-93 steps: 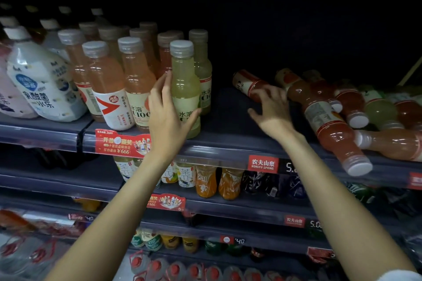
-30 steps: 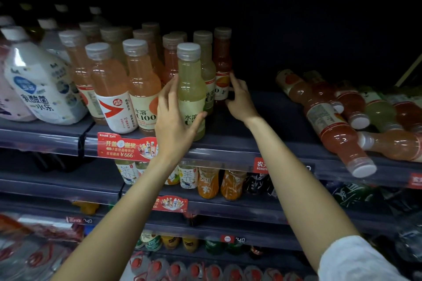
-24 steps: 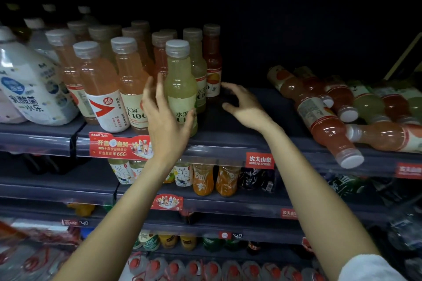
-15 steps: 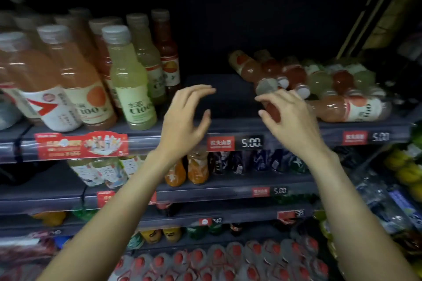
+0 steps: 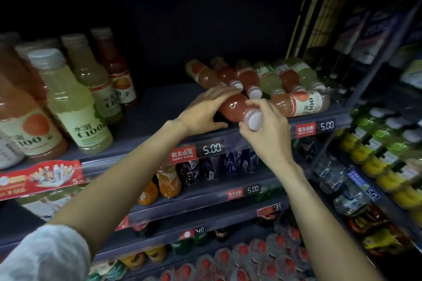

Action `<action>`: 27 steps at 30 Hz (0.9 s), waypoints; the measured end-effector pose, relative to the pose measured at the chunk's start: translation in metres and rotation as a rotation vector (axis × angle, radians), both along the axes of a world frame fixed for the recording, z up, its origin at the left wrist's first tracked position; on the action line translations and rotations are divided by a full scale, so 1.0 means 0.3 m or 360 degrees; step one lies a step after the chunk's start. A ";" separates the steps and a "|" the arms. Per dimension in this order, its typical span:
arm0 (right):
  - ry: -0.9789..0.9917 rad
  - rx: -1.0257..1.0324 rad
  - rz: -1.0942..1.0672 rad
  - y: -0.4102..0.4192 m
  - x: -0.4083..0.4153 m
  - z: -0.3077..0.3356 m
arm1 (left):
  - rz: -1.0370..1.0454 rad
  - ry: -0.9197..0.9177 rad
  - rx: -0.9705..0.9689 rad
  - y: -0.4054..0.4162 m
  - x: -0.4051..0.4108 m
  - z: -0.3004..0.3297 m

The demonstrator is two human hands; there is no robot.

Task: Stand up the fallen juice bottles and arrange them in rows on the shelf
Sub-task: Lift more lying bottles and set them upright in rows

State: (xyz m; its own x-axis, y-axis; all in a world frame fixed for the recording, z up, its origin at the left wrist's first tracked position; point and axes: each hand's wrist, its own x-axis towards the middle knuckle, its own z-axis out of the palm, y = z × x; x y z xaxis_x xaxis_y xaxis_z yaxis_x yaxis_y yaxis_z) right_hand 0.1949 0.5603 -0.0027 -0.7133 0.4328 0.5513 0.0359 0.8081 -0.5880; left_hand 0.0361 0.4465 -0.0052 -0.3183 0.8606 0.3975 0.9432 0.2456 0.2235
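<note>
A red juice bottle (image 5: 235,107) lies on its side at the shelf's front, white cap towards me. My left hand (image 5: 205,109) holds its body, fingers over the top and thumb underneath. My right hand (image 5: 267,128) grips the cap end, fingers curled round the neck. Behind them several fallen bottles (image 5: 262,77), red and pale green, lie in a heap, and one orange bottle (image 5: 299,104) lies crosswise. On the left, upright bottles (image 5: 73,100) stand in rows, a red one (image 5: 114,68) at the back right of them.
The dark shelf (image 5: 159,107) shows a bare stretch between the upright rows and the heap. Its front rail carries price tags (image 5: 196,151). Lower shelves hold more drinks (image 5: 169,180). A side rack with yellow and green bottles (image 5: 376,155) juts out on the right.
My view has swung right. My right hand left the red bottle it stood upright and, with the left hand, moved onto the fallen red bottle; both now hold it.
</note>
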 end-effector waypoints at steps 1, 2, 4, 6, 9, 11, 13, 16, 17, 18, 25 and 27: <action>0.0081 -0.0092 0.0042 -0.002 0.000 0.017 | -0.0013 -0.0017 0.0054 -0.007 0.003 0.005; 0.0163 -0.0193 0.0094 -0.003 -0.003 0.034 | -0.0009 -0.0039 0.0129 -0.017 0.007 0.011; 0.0325 -0.0402 0.0223 -0.008 -0.022 0.072 | 0.0072 -0.0071 0.0265 -0.044 0.011 0.027; 0.0418 -0.0638 0.0400 -0.017 -0.049 0.103 | 0.0200 -0.0115 0.0356 -0.077 0.013 0.041; 0.0349 -0.0793 0.0610 -0.029 -0.095 0.122 | 0.0387 -0.0302 0.0517 -0.124 0.014 0.060; 0.0163 -0.0727 0.0657 -0.039 -0.138 0.107 | 0.0492 -0.0503 0.0627 -0.162 0.010 0.064; -0.0086 -0.0615 0.0692 -0.067 -0.185 0.077 | 0.0592 -0.0705 0.0724 -0.203 0.007 0.056; -0.0289 -0.0442 0.0792 -0.144 -0.241 0.024 | 0.0715 -0.0942 0.0905 -0.250 0.005 0.044; -0.0286 -0.0403 0.0805 -0.174 -0.258 0.011 | 0.0756 -0.0991 0.0955 -0.266 0.003 0.042; -0.0268 -0.0384 0.0804 -0.204 -0.275 -0.001 | 0.0796 -0.1007 0.0987 -0.285 0.003 0.043; -0.0216 -0.0318 0.0819 -0.343 -0.419 -0.050 | 0.0979 -0.0558 0.1068 -0.432 0.020 -0.004; -0.0198 -0.0286 0.0792 -0.367 -0.458 -0.060 | 0.1011 -0.0481 0.1059 -0.460 0.021 -0.034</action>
State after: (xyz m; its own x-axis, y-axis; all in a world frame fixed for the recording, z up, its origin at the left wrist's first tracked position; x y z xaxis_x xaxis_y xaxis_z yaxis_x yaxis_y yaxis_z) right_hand 0.0573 0.4501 -0.0206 -0.9112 0.1058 0.3981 -0.2472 0.6325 -0.7340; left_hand 0.0424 0.3085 -0.0154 -0.8152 0.1210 0.5665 0.5582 0.4254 0.7124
